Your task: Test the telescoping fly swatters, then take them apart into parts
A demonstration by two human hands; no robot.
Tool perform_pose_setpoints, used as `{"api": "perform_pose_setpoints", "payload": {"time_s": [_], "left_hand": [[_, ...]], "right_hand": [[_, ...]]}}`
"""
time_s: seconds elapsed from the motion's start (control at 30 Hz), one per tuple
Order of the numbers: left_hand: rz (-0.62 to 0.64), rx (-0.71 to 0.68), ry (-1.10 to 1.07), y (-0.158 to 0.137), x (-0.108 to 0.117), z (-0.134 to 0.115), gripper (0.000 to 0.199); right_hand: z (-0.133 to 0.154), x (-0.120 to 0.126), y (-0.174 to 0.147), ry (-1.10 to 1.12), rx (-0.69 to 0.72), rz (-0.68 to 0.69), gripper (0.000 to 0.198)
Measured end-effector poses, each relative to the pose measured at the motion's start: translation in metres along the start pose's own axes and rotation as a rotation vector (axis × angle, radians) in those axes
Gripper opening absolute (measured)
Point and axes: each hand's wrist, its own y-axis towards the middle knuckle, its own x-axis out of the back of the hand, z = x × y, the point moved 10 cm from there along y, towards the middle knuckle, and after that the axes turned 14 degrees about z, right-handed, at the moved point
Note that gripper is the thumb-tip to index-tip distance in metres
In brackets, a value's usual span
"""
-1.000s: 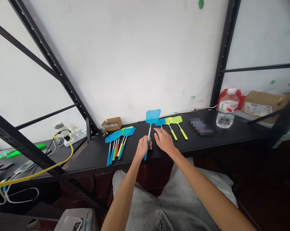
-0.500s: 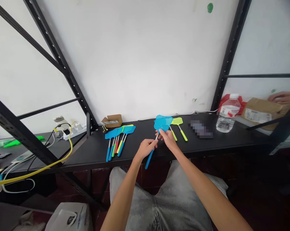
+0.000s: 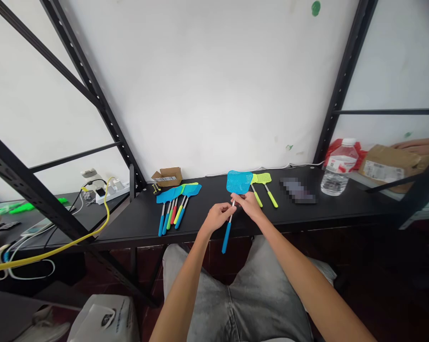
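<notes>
The square-headed plastic swatter (image 3: 239, 182) at centre is bright blue, its head patterned with small holes. Left, fanned long-handled plastic swatters (image 3: 173, 195) mix blue, green, red and yellow-green; right, two mesh-headed plastic swatters (image 3: 263, 178) are yellow-green. The blurred flat object (image 3: 297, 190) farther right looks perhaps greyish.

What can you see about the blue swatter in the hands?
The blue swatter has a holed, plastic-looking head, a thin silvery shaft and a blue grip. It slants slightly, head away from the person, grip nearer, in front of the black table. The left hand and right hand hold its shaft below the head.
</notes>
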Motion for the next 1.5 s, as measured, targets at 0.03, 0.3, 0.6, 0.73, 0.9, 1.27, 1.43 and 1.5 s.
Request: {"api": "perform_pose_setpoints", "payload": {"time_s": [0.03,0.3,0.6,0.73,0.9,1.27,1.43,1.5], "left_hand": [[0.004,0.004,-0.002,0.000,0.000,0.001,0.047],[0.057,-0.011,-0.067,0.002,-0.002,0.001,0.049],[0.097,-0.011,-0.140,0.001,-0.004,0.000,0.049],[0.095,0.009,-0.148,0.001,-0.003,0.001,0.047],[0.076,0.048,-0.128,-0.001,-0.001,0.000,0.046],[0.096,0.011,-0.184,-0.007,0.000,-0.006,0.042],[0.115,0.008,-0.224,-0.007,-0.001,-0.006,0.036],[0.103,-0.007,-0.240,-0.007,0.001,-0.008,0.035]], "right_hand": [[-0.002,0.001,0.000,0.018,-0.007,-0.011,0.037],[-0.012,0.011,0.001,0.148,-0.021,-0.117,0.037],[-0.016,0.019,-0.001,0.249,-0.050,-0.215,0.037],[-0.019,0.023,-0.003,0.277,-0.050,-0.256,0.038],[-0.019,0.027,-0.003,0.275,-0.041,-0.291,0.038],[-0.022,0.031,-0.003,0.338,-0.016,-0.331,0.037],[-0.015,0.025,-0.004,0.382,-0.011,-0.263,0.039],[-0.010,0.020,-0.003,0.439,-0.004,-0.242,0.044]]}}
